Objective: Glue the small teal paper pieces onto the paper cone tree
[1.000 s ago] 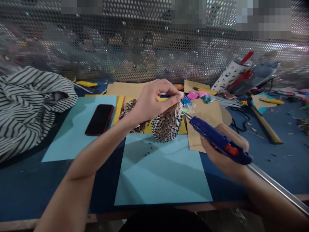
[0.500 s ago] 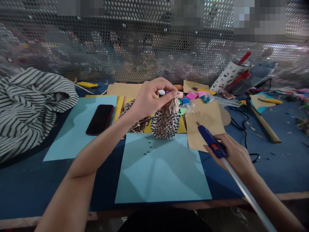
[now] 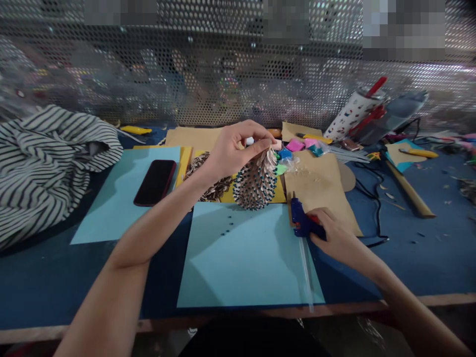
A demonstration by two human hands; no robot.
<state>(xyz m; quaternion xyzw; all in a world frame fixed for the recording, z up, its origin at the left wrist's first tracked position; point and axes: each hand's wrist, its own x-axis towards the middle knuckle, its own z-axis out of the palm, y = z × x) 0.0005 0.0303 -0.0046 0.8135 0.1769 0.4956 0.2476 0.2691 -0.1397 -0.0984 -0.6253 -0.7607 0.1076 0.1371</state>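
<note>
My left hand (image 3: 232, 151) pinches the top of a cone-shaped craft piece (image 3: 256, 183) covered in small paper scales with blue tips, held just above the table. My right hand (image 3: 332, 235) grips a blue glue gun (image 3: 302, 222) with a red trigger, set down on the right edge of a light blue paper sheet (image 3: 245, 258). A clear glue stick (image 3: 305, 270) sticks out of the gun toward me. Brown paper (image 3: 322, 186) lies just behind the gun.
A black phone (image 3: 155, 182) lies on another light blue sheet (image 3: 107, 203) at left, beside striped cloth (image 3: 44, 158). Loose scales (image 3: 210, 183) sit on yellow paper. A patterned tube (image 3: 349, 116), tools, a black cord (image 3: 375, 208) and scraps crowd the right. A perforated metal screen (image 3: 223, 74) closes the back.
My right hand has lowered the glue gun from beside the cone down to the table by the blue sheet, turning its nozzle away. My left hand has kept the cone nearly still.
</note>
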